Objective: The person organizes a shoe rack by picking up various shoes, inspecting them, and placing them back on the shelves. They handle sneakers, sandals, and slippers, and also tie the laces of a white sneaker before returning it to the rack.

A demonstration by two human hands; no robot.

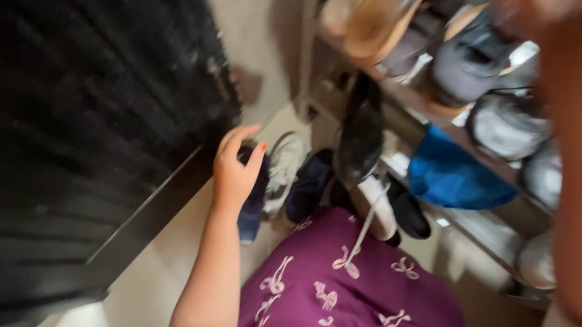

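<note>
Dark blue shoe (pixel 253 207) on floor, upright; beside white sneaker (pixel 283 170)

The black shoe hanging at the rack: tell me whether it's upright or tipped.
Tipped: the black shoe hangs on end down the shoe rack's front, not flat on its sole.

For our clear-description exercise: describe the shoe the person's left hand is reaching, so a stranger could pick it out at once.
Start at the shoe rack and look down to the floor shoes at its foot. At the far left of that group, beside the big black surface, the left hand touches a dark blue shoe. Its nearest neighbour is white.
</note>
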